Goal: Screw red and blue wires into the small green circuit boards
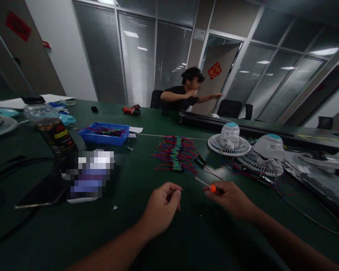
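Observation:
My left hand (162, 207) hovers over the dark green table (147, 233), its fingers curled into a pinch; whatever it holds is too small to make out. My right hand (231, 199) is closed round a small screwdriver (207, 185) with an orange collar, its shaft pointing up and left. Just beyond both hands lies a row of small green circuit boards with red and blue wires (176, 154). Two white fan motor assemblies (228, 139) (267, 152) sit on round grilles to the right.
A blue tray of wired parts (106, 133) stands at centre left, a clear jar (51, 126) and a phone (43, 192) further left. A red power screwdriver (131, 109) lies at the back. Another person (186, 94) sits across the table, arm stretched right.

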Motion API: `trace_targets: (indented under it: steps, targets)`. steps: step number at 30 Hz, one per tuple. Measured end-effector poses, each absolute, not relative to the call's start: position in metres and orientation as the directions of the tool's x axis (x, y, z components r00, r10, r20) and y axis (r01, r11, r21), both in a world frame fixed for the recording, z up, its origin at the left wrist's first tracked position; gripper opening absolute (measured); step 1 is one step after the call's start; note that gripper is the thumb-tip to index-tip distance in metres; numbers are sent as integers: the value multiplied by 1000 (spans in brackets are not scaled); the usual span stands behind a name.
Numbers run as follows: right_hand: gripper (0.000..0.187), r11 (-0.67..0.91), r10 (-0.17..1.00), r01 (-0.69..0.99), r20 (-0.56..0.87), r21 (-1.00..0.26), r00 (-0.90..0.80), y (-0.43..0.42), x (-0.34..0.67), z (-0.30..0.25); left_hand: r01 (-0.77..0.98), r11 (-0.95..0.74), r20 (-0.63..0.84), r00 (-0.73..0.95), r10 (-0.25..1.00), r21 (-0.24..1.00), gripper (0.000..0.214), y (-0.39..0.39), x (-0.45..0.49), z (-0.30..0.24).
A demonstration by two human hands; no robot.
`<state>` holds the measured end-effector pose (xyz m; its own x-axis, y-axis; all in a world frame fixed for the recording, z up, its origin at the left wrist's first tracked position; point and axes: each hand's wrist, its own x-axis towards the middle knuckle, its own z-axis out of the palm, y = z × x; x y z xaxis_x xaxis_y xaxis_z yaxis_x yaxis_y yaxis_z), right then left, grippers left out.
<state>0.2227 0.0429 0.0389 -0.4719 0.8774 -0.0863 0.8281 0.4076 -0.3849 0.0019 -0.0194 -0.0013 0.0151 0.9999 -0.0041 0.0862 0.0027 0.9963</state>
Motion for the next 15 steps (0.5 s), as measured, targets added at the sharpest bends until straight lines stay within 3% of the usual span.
trace_targets:
  steps: [4,15]
  targets:
    - [17,531,750,722,-151,-443,-644,11,214,38,53,2,-2,-1,1000,999,22,-20,2,-4]
    - [11,527,752,758,-206,-385,-627,24,211,37,-42,52,-57,-120,991,998,30,-18,1,-2]
